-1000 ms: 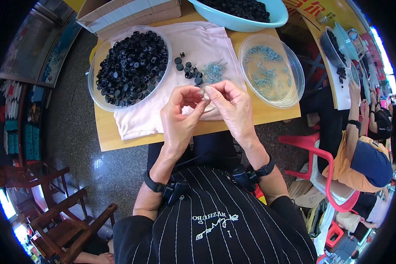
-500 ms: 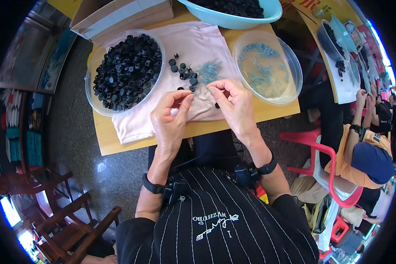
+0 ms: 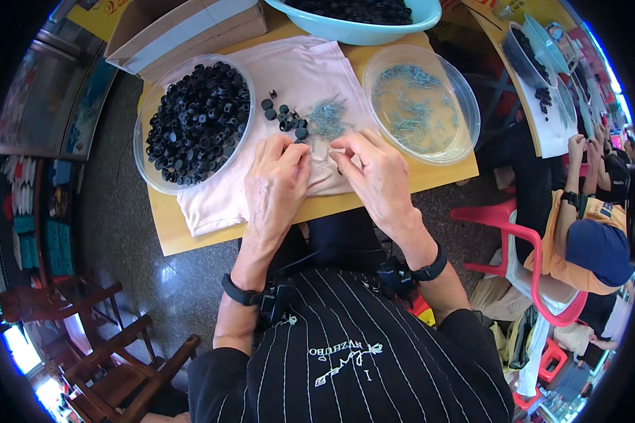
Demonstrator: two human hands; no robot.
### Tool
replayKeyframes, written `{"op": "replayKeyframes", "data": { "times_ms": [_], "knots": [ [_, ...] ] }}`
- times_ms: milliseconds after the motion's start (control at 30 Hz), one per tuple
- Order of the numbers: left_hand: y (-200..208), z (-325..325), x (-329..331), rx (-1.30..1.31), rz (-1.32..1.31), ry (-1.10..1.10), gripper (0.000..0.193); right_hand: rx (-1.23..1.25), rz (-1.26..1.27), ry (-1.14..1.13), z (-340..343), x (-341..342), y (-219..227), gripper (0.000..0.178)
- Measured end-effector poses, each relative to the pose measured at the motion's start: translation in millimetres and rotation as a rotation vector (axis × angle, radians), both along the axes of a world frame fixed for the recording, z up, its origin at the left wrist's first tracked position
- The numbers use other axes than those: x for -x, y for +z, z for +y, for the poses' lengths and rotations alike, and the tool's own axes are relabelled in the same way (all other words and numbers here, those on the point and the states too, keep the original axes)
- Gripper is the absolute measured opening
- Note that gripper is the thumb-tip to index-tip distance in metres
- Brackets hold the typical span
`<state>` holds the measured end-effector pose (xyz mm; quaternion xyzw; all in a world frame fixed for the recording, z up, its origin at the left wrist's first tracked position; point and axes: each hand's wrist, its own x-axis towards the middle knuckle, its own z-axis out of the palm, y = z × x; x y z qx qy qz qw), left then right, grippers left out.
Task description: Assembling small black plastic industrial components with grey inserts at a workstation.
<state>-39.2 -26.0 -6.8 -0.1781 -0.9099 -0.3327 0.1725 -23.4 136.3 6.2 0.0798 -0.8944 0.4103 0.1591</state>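
Both hands work low over a pale pink cloth [image 3: 219, 204] spread on the table. My left hand [image 3: 276, 185] has its back turned up, its fingers closed and bunched at the tips; what they grip, if anything, is hidden. Opposite it, the thumb and forefinger of my right hand [image 3: 379, 176] pinch together on something too small to name. A dark bit shows under the right fingers, held or lying there, I cannot tell. Just beyond the hands lie several black round plastic caps [image 3: 286, 120] and a loose heap of thin grey-blue metal pins [image 3: 327, 116].
A clear round tub [image 3: 142, 144] heaped with black plastic parts stands at left. At right is a clear tub [image 3: 473, 134] with more pins. A light blue basin [image 3: 360, 32] and cardboard box [image 3: 190, 35] are at the back. A pink chair [image 3: 536, 261] and another person [image 3: 578, 240] are right.
My left hand has rolled over, its back now turned up, and its fingertips stay near the right ones. The right hand has shifted only slightly. The whole view has moved a little.
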Motion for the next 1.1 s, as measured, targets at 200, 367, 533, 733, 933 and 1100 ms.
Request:
{"op": "replayKeyframes", "data": {
  "times_ms": [200,367,533,733,933,1100],
  "knots": [
    [-1,4,2,0.044,-0.034,0.006,0.009,-0.053,-0.283,0.000,18,-22,9,0.023],
    [-1,5,1,-0.105,-0.038,-0.032,0.011,0.067,-0.190,-0.005,14,-27,1,0.023],
    [3,6,-6,-0.418,-0.161,-0.061,0.010,0.053,-0.157,-0.001,13,-25,-10,0.021],
    [-5,5,-19,-1.152,-0.534,-0.147,0.016,0.164,-0.146,0.020,10,-25,-3,0.020],
    [-6,8,-28,-1.254,-0.624,-0.141,0.018,0.511,-0.157,0.102,4,-29,-1,0.019],
    [0,8,-30,-1.357,-0.585,-0.181,0.012,0.735,-0.279,0.153,4,-30,3,0.020]
  ]
}}
